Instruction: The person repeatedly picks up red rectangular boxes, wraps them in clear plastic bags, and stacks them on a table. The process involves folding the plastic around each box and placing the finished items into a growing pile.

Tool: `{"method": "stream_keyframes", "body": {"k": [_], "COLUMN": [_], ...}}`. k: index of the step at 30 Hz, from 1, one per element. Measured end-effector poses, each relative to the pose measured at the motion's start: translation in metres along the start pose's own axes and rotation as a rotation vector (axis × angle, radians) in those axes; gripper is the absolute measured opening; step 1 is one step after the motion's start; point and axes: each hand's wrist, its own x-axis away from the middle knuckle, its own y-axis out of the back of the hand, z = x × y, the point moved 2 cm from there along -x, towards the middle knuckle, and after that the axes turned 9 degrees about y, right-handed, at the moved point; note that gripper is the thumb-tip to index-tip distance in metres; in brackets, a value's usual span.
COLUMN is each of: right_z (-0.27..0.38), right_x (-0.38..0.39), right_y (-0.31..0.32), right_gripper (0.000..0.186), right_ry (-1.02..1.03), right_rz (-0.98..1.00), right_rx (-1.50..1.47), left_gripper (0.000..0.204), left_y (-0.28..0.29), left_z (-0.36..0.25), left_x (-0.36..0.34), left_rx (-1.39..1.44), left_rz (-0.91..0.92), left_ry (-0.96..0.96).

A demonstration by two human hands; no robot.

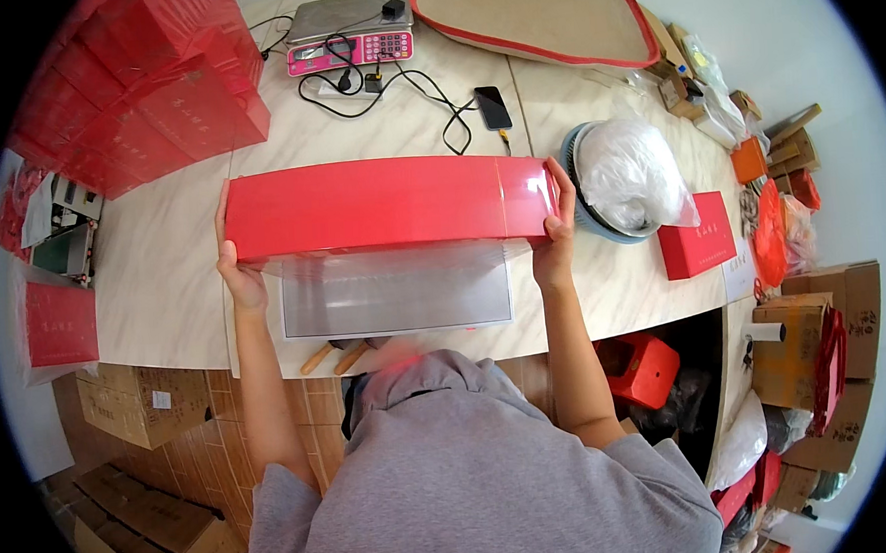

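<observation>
The table [163, 291] is stretching beneath the red box [379, 205]. Beyond the box, to its left, a stack [168, 101] is standing, presumably leaving working room. Fingers of the left hand [240, 274] and right hand [554, 241] are gripping the box's opposite ends, probably keeping its length steady between them. A grey panel [394, 299] is showing nearer the person than the box. Beyond the box, a phone [492, 107] is lying, apparently staying within its cable's reach.

Glossy red box [359, 206], smooth marbled tabletop [162, 261], matt cloth shirt [504, 484], crinkled translucent plastic bag [630, 167]
</observation>
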Motion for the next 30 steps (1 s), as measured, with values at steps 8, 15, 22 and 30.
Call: {"method": "stream_keyframes", "body": {"k": [8,15,22,30], "right_z": [0.001,0.002,-0.006,0.025], "right_x": [-0.002,-0.009,-0.01,-0.032], "right_y": [0.0,0.001,0.004,0.03], "right_gripper": [0.077,0.06,0.051,0.053], "right_ry": [0.02,0.205,0.354,0.273], "right_rz": [0.019,0.079,0.003,-0.09], "right_rx": [0.001,0.187,0.305,0.361], "left_gripper": [0.069,0.067,0.07,0.086], "left_y": [0.001,0.002,0.02,-0.038], "left_z": [0.003,0.004,0.026,0.0], "left_x": [-0.001,0.001,0.0,0.011], "left_rx": [-0.024,0.058,0.037,-0.044], "left_rz": [0.013,-0.024,-0.032,-0.019], "left_ry": [-0.015,0.089,0.112,-0.099]}}
